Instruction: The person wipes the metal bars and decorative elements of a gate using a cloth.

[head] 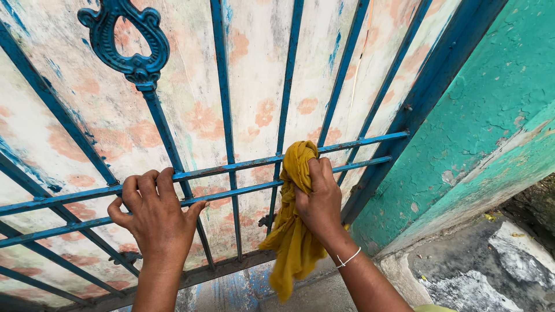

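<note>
On gate (243, 167), hands: left (156, 216) gripping, right (318, 199) clutching cloth (292, 231).

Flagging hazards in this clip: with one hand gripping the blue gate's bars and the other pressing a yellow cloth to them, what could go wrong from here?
The blue paint on the gate looks chipped and worn, so rough metal might scrape the right hand rubbing the yellow cloth along the rails. The cloth's loose tail hangs by the latch piece and could snag. The left hand is hooked over the rail; its fingers could be pinched if the gate swings.
</note>
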